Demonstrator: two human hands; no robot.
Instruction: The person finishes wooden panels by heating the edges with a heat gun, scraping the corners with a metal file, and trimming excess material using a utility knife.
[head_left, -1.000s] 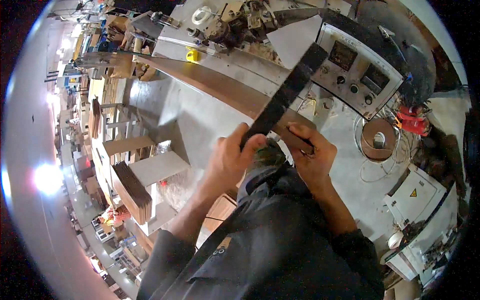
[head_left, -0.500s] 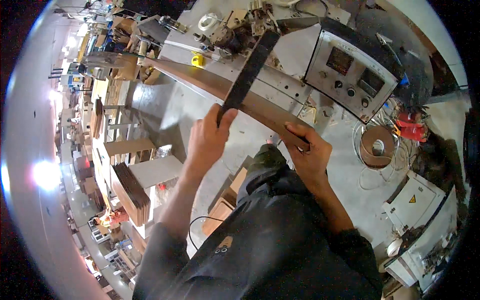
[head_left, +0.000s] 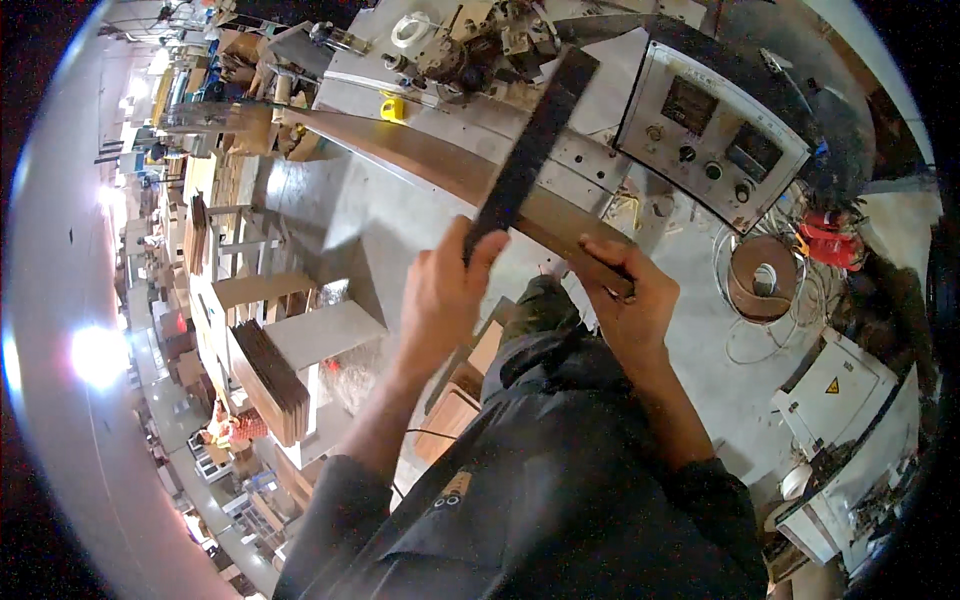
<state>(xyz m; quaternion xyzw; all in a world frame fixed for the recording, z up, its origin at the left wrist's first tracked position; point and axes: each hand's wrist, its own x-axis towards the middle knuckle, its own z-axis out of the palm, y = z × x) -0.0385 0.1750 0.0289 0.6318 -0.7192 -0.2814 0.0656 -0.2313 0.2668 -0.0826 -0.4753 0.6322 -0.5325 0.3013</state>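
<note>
A long flat file (head_left: 535, 145), dark and slim, points up and away from my left hand (head_left: 445, 290), whose fingers are wrapped round its near end. The file lies across a long, narrow brown board (head_left: 410, 155); whether it presses on the board's edge or hovers over it, I cannot tell. My right hand (head_left: 635, 305) grips the board's near right end, thumb on top and fingers partly hidden beneath. From there the board runs to the far left, in front of the machine bed.
Beyond the board stands a machine bed (head_left: 585, 165) with a control panel (head_left: 715, 140) at right. A yellow object (head_left: 392, 107) sits on the bed. Brown banding coil (head_left: 762, 280) and cables lie at right, near a white cabinet (head_left: 840, 385). Stacked panels (head_left: 268, 385) stand at left.
My left hand and the file have shifted to the right along the board. My right hand keeps its grip on the board's end, a little further right in view.
</note>
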